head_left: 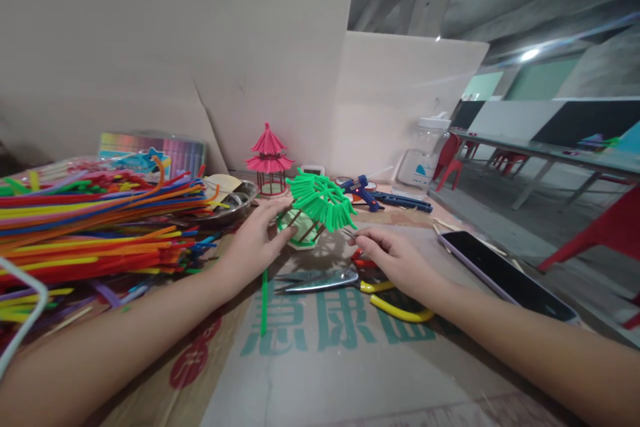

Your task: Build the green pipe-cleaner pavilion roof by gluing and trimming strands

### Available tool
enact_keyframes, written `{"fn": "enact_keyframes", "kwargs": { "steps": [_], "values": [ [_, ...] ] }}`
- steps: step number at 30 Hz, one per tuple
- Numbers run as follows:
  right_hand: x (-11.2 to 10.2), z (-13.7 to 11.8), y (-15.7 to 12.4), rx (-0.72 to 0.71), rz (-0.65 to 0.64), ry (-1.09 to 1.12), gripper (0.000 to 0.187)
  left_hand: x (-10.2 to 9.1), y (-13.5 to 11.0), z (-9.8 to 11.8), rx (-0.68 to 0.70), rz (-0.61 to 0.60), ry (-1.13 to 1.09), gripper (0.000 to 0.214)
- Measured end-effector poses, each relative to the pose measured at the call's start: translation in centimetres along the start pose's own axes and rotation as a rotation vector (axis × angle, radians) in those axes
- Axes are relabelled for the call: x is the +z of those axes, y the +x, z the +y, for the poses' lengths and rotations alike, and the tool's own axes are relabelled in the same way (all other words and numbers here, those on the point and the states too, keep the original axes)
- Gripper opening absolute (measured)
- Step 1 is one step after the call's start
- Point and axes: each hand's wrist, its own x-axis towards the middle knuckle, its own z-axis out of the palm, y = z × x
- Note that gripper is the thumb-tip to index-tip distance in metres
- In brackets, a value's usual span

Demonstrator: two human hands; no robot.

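Note:
My left hand [264, 235] is closed on the base of a small model pavilion, gripping its left edge. The pavilion has a fringed roof of green pipe cleaners [320, 199], thin brown posts and a pale green-edged base [299, 235]. It leans to the right. My right hand [387, 250] is pinched at the roof's right edge on what looks like tweezers; only their thin metal tips [349, 233] show. Below the pavilion lie scissors [325, 280] with metal blades and yellow-red handles [400, 309]. A loose green pipe cleaner [265, 303] lies under my left wrist.
Bundles of coloured pipe cleaners [100, 213] cover the left side, before a marker set [185, 157]. Behind stand a metal bowl [245, 197] and a pink-roofed pavilion [269, 159]. A blue glue gun [364, 192], a clear bottle [420, 153] and a phone [505, 273] are on the right.

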Motion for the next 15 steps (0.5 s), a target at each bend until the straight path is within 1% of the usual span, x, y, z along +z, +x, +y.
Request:
{"fn": "enact_keyframes", "kwargs": {
  "steps": [5,10,12,15],
  "values": [
    [0.0,0.1,-0.1,0.005,-0.008,0.009,0.033,-0.5,-0.1,0.5,0.013,0.068,0.051,0.041],
    [0.0,0.2,-0.1,0.027,-0.032,0.068,0.034,-0.9,-0.1,1.2,-0.001,0.082,0.073,0.04],
    [0.0,0.1,-0.1,0.039,-0.023,0.061,0.033,-0.9,-0.1,1.3,-0.027,0.089,0.066,0.04],
    [-0.1,0.0,0.0,0.049,0.032,0.034,0.034,-0.8,-0.1,1.2,-0.076,0.09,0.04,0.043]
  ]
}}
